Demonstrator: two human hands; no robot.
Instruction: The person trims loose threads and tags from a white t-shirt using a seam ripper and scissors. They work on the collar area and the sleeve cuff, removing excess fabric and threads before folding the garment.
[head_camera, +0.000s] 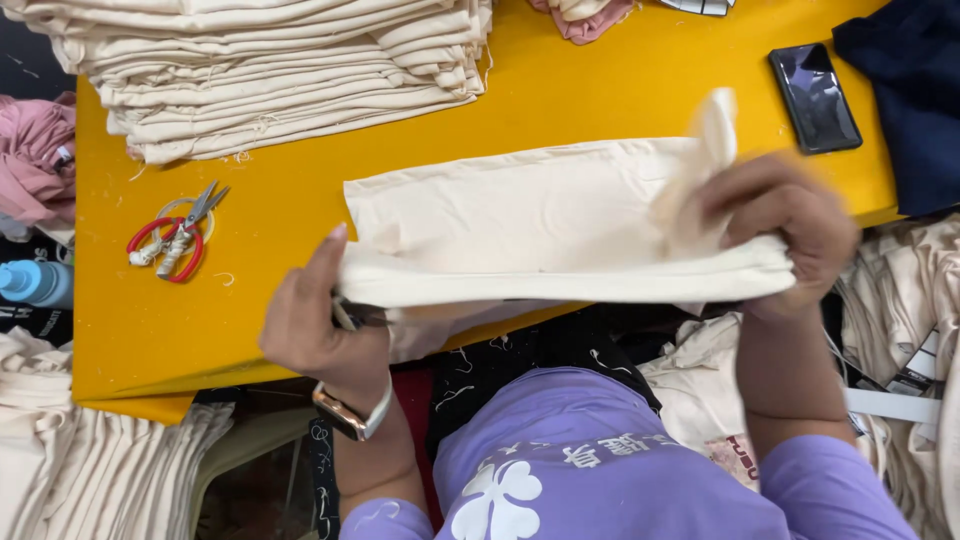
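Observation:
A cream cloth bag (520, 215) lies folded across the near edge of the yellow table (290, 200). My left hand (315, 325) pinches its lower left corner, and a small dark metal tool shows in the same hand under the cloth. My right hand (790, 225) grips the right end, where the bag's strap (715, 125) sticks up, blurred. A watch with a pale band sits on my left wrist.
A tall stack of folded cream cloth (270, 70) fills the table's far left. Red-handled scissors (175, 235) lie at left, a black phone (814, 97) at far right beside dark blue fabric (905, 90). More cream cloth is heaped at both sides below the table.

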